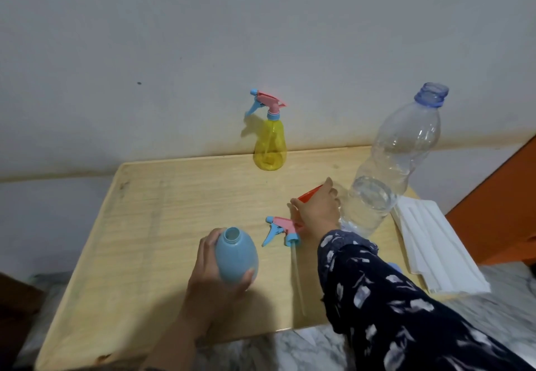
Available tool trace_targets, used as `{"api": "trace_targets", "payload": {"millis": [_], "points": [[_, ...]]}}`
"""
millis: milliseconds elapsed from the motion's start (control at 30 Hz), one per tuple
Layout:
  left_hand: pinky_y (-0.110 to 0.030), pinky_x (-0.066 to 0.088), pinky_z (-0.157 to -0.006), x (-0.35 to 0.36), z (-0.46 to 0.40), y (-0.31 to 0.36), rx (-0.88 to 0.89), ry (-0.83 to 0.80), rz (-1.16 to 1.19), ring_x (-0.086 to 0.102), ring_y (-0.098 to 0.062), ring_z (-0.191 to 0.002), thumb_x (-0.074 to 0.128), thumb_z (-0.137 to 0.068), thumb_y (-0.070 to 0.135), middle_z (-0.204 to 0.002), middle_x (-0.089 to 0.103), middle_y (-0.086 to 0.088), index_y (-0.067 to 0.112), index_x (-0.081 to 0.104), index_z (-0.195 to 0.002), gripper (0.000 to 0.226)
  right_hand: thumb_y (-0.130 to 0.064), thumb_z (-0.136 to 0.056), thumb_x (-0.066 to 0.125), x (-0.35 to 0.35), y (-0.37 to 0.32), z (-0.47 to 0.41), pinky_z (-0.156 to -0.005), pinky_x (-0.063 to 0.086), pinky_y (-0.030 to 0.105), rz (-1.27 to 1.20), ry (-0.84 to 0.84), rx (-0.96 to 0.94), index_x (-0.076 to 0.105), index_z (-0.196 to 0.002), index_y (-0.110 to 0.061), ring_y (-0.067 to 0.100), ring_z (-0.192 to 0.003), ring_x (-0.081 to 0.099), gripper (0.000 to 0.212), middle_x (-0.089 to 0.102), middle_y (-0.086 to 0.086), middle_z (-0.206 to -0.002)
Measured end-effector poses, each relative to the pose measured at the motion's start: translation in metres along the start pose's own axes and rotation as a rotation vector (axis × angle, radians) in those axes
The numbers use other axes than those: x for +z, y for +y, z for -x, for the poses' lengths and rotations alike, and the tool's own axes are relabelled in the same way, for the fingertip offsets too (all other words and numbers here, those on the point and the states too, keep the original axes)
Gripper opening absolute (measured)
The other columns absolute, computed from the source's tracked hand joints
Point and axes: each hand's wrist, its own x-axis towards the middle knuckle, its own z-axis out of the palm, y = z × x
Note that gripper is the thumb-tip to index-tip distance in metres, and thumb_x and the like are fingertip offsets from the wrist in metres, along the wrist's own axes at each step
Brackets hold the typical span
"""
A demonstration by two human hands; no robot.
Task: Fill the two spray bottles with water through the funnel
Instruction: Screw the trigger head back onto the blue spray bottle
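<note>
Head view: left hand (208,272) grips uncapped blue bottle (236,256); right hand (317,207) grasps red funnel (309,192). No filling started; yellow bottle (269,146) at table's (162,196) far edge remains capped.

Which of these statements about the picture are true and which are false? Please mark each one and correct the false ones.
1. The left hand holds the blue bottle. True.
2. The blue bottle has its spray head screwed on. False: its neck is open, and a spray head lies on the table beside it.
3. The yellow bottle stands at the far edge of the table with its spray head on. True.
4. The big clear water bottle is closed with a cap. False: its mouth is open.
5. The right hand is on the red funnel. True.
6. The funnel sits in the blue bottle's neck. False: it is away from it, near the water bottle.
</note>
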Motion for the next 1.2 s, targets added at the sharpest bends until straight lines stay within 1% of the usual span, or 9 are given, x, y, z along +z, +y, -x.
{"api": "trace_targets", "payload": {"millis": [67,167,300,400,500,733,833,1033,1200], "points": [[-0.045,0.055,-0.084,0.002,-0.001,-0.001,-0.043,-0.014,0.049,0.057,-0.023,-0.108,0.088,-0.064,0.019,-0.123,0.049,0.005,0.042,0.030,-0.129,0.090,-0.035,-0.074,0.078,-0.002,-0.001,0.002,-0.103,0.038,0.049,0.030,-0.007,-0.021,-0.004,-0.150,-0.016,0.039,-0.134,0.031,0.113,0.021,0.018,-0.151],[-0.040,0.057,-0.080,0.004,-0.002,-0.002,-0.118,-0.035,0.103,0.059,-0.016,-0.103,0.086,-0.062,0.026,-0.120,0.048,0.017,0.069,0.021,-0.119,0.097,-0.033,-0.079,0.073,-0.005,-0.002,0.010,-0.102,0.039,0.051,0.144,0.040,-0.071,-0.006,-0.150,-0.023,0.040,-0.137,0.025,0.106,0.007,0.017,-0.155],[-0.029,0.055,-0.074,0.005,-0.003,-0.003,-0.130,-0.045,0.104,0.058,-0.014,-0.102,0.086,-0.063,0.031,-0.122,0.044,0.022,0.071,0.015,-0.119,0.099,-0.032,-0.085,0.062,-0.002,0.010,0.032,-0.081,0.048,0.040,0.186,0.208,-0.228,0.034,-0.129,-0.016,0.031,-0.110,0.051,0.055,0.044,0.011,-0.126],[-0.018,0.049,-0.070,0.006,-0.005,-0.003,-0.115,-0.039,0.127,0.058,-0.010,-0.101,0.083,-0.065,0.037,-0.122,0.046,0.024,0.065,0.019,-0.126,0.093,-0.039,-0.087,0.056,0.006,0.021,0.040,-0.072,0.044,0.032,0.162,-0.028,-0.178,0.042,-0.124,-0.016,0.025,-0.101,0.058,0.046,0.060,0.007,-0.117],[-0.019,0.050,-0.069,0.005,-0.008,0.001,-0.144,-0.022,0.138,0.059,-0.006,-0.100,0.083,-0.064,0.042,-0.120,0.047,0.030,0.064,0.021,-0.129,0.092,-0.049,-0.082,0.060,0.010,0.024,0.040,-0.074,0.039,0.027,0.119,-0.291,-0.102,0.043,-0.133,-0.014,0.024,-0.111,0.057,0.064,0.059,0.004,-0.125],[-0.024,0.050,-0.068,-0.011,-0.014,0.016,-0.182,-0.012,0.088,0.058,-0.004,-0.098,0.076,-0.056,0.059,-0.115,0.047,0.034,0.065,0.024,-0.128,0.089,-0.022,-0.072,0.070,0.009,0.012,0.036,-0.063,0.045,0.027,0.136,-0.363,-0.075,0.063,-0.098,-0.015,0.019,-0.083,0.059,0.028,0.064,0.000,-0.090],[-0.027,0.051,-0.064,-0.023,-0.015,0.021,-0.207,-0.038,0.033,0.059,-0.004,-0.092,0.075,-0.058,0.058,-0.110,0.052,0.030,0.067,0.025,-0.126,0.085,-0.021,-0.075,0.072,-0.003,-0.004,0.038,-0.068,0.055,0.033,-0.012,-0.351,-0.079,0.059,-0.100,-0.015,0.019,-0.082,0.063,0.029,0.059,-0.003,-0.079],[-0.032,0.052,-0.064,-0.047,-0.022,0.034,-0.239,-0.203,-0.107,0.061,-0.006,-0.083,0.068,-0.054,0.061,-0.102,0.059,0.021,0.070,0.022,-0.121,0.081,-0.029,-0.075,0.076,-0.061,-0.073,0.048,-0.074,0.056,0.042,-0.492,-0.234,-0.153,0.055,-0.110,-0.014,0.026,-0.080,0.069,0.043,0.069,0.006,-0.085],[-0.036,0.056,-0.069,-0.063,-0.014,0.045,-0.259,-0.303,-0.157,0.063,-0.012,-0.080,0.066,-0.053,0.061,-0.097,0.060,0.018,0.070,0.017,-0.118,0.082,-0.031,-0.075,0.074,-0.103,-0.128,0.067,-0.084,0.054,0.047,-0.673,-0.035,-0.277,0.054,-0.111,-0.016,0.027,-0.092,0.068,0.044,0.068,0.010,-0.106]]}}
